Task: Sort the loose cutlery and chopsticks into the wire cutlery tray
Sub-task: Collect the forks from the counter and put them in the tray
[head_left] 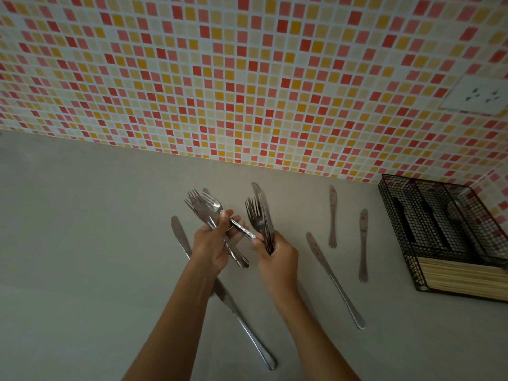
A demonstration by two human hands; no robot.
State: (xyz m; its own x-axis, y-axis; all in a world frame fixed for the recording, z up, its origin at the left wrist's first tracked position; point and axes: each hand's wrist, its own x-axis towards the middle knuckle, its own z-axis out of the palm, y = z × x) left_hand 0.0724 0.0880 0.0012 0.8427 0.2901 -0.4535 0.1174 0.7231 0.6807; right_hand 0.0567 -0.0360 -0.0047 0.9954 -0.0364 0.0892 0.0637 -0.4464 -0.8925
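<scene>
My left hand grips a bunch of steel forks with their tines pointing up and away. My right hand holds a second bunch of forks upright, and its fingertips touch the handle of one fork that crosses over from the left bunch. Both hands hover above the grey counter. Several table knives lie loose on the counter: a long knife partly under my left arm, another knife to the right of my right hand, and two more knives further right. The black wire cutlery tray stands at the far right.
Pale wooden chopsticks fill the tray's near compartment; dark utensils lie in its long compartments. A mosaic tile wall in red, orange and cream rises behind the counter, with a white wall socket at the upper right.
</scene>
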